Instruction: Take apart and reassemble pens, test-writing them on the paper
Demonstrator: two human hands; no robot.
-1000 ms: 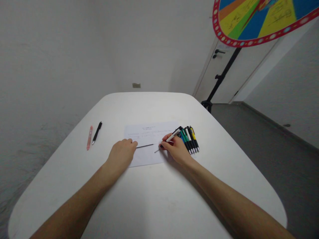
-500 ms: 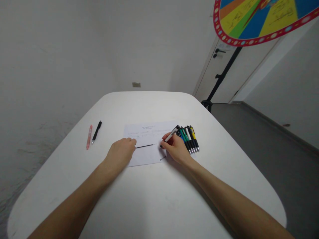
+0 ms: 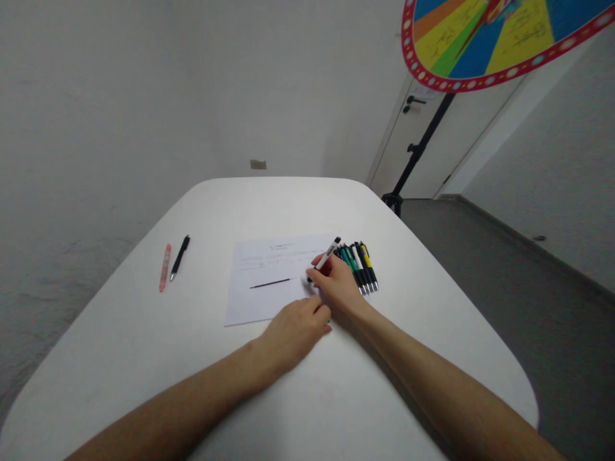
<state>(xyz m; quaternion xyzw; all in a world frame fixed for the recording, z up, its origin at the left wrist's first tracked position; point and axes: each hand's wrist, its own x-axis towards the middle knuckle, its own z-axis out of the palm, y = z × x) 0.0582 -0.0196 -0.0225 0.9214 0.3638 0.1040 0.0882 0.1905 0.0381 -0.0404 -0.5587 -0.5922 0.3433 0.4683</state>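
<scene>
A white pen (image 3: 328, 253) with a black top end is gripped in my right hand (image 3: 340, 282), tilted over the right part of a printed paper sheet (image 3: 240, 307). My left hand (image 3: 296, 323) rests across the sheet's front edge, just in front of my right hand. Its fingers are curled together, and what lies beneath or between them is hidden. A thin dark pen refill (image 3: 270, 283) lies on the paper. Beside my right hand several pens (image 3: 358, 266) lie in a row, with green, white and yellow barrels and black grips.
On the left of the white table (image 3: 120, 346) lie a pink pen (image 3: 164, 267) and a black pen (image 3: 180, 258). A colourful prize wheel (image 3: 480, 45) on a black stand (image 3: 423, 144) stands beyond the table's right side, before a door.
My left hand has moved right, away from the refill's left end, to where a small dark piece lay by my right hand. That piece is now covered. My right hand keeps the white pen.
</scene>
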